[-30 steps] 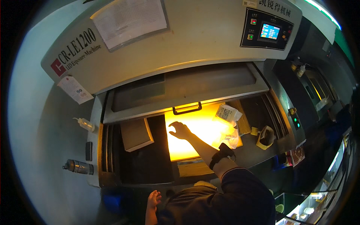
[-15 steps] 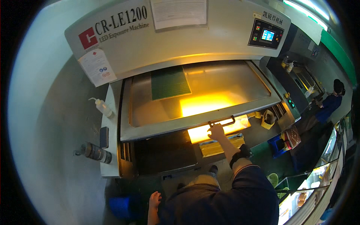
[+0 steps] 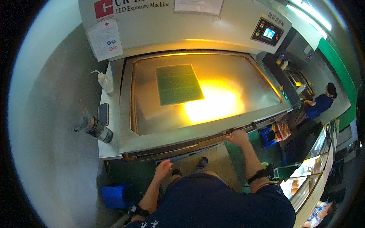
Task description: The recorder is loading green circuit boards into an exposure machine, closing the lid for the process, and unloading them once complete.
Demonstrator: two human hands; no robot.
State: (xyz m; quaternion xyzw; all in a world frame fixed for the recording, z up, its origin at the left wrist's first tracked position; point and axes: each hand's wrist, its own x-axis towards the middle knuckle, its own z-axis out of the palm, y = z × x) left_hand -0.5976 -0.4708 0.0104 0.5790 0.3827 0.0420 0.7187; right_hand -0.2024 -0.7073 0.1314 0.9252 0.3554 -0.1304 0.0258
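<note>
At the front edge of a wide metal tray (image 3: 146, 146), my right hand (image 3: 238, 138) is closed round the tray's handle, most of which the fingers hide. The tray belongs to a large pale machine (image 3: 156, 32). A green rectangular panel with a fine grid pattern (image 3: 178, 84) lies flat on its surface, left of a bright yellow glare. My left hand (image 3: 164, 169) hangs just short of the tray's front edge, fingers curled, with nothing visible in it.
A white ledge on the left holds a squeeze bottle (image 3: 105, 83), a phone (image 3: 103, 114) and a dark drinking bottle (image 3: 98, 130). Blue bins stand on the floor, one at left (image 3: 114, 196), one at right (image 3: 268, 137). A co-worker (image 3: 320, 104) stands far right.
The tray and its green panel have come toward me, now covering the lit opening and yellow items beneath. My right hand came back with it; my left hand rose toward the tray edge.
</note>
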